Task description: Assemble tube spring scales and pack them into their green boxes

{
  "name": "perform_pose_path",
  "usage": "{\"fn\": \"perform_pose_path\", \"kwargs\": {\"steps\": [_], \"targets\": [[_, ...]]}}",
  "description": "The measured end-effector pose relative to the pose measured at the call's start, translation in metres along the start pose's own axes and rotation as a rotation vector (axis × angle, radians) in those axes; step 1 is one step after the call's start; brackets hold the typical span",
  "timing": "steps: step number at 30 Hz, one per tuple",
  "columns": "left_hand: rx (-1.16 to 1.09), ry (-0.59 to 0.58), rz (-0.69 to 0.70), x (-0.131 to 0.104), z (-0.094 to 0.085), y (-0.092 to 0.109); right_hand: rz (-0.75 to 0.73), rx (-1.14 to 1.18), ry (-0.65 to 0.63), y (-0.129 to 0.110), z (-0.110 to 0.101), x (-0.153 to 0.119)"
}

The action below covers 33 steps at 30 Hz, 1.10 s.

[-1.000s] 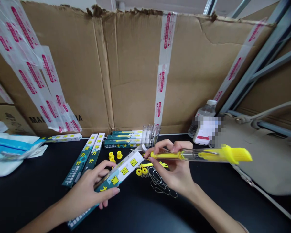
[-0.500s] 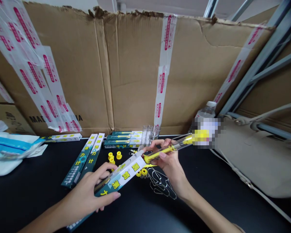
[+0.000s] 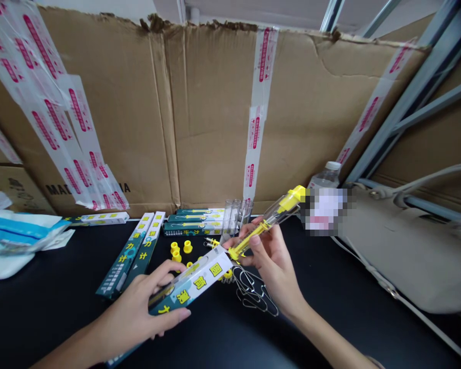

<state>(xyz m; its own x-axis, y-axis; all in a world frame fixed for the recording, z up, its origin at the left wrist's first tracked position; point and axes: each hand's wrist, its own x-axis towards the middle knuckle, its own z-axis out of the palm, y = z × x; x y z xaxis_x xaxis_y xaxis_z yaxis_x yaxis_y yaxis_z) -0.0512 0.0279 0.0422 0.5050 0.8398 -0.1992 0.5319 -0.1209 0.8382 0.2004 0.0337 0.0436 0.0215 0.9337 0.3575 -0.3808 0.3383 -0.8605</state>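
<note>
A long green and white box (image 3: 194, 281) with yellow characters is gripped in my left hand (image 3: 140, 307), tilted up to the right. My right hand (image 3: 272, 261) holds a clear tube with yellow parts (image 3: 267, 223) between thumb and fingers. The tube's lower yellow end is at the box's upper end; whether it is inside I cannot tell. Wire hooks (image 3: 253, 292) lie below my right hand. Several yellow caps (image 3: 187, 247) sit behind the box, and clear tubes (image 3: 230, 218) stand behind my right fingers.
Two similar boxes (image 3: 128, 256) lie at the left, others (image 3: 195, 225) at the back. A blue and white package (image 3: 19, 236) is far left. A plastic bottle (image 3: 326, 177) and a beige bag (image 3: 399, 246) stand right. Cardboard (image 3: 215, 118) rises behind the black table (image 3: 223, 343).
My right hand has tilted the tube more steeply, raising its far yellow end. The box's upper end has shifted slightly right and down, still in my left hand.
</note>
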Motion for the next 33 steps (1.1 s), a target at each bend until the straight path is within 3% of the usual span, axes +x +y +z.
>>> {"fn": "perform_pose_path", "kwargs": {"steps": [7,14,22,26,33], "targets": [[-0.022,0.006,0.017,0.0011,-0.0002,-0.0057,-0.018,0.110,0.022,0.0044,0.0001,-0.0015],[-0.034,0.014,0.028,0.0027,-0.0006,-0.0060,-0.042,0.019,0.002,0.0064,0.0000,-0.0006],[0.012,0.021,0.015,0.0020,0.0006,-0.0066,0.014,-0.064,0.084,0.0027,0.0028,-0.0048],[0.018,0.037,0.046,-0.0012,0.0000,-0.0057,0.048,0.010,0.116,0.0026,0.0035,-0.0057],[0.003,0.033,0.024,0.0017,0.0009,-0.0048,0.131,-0.013,0.063,0.0056,0.0024,-0.0051]]}}
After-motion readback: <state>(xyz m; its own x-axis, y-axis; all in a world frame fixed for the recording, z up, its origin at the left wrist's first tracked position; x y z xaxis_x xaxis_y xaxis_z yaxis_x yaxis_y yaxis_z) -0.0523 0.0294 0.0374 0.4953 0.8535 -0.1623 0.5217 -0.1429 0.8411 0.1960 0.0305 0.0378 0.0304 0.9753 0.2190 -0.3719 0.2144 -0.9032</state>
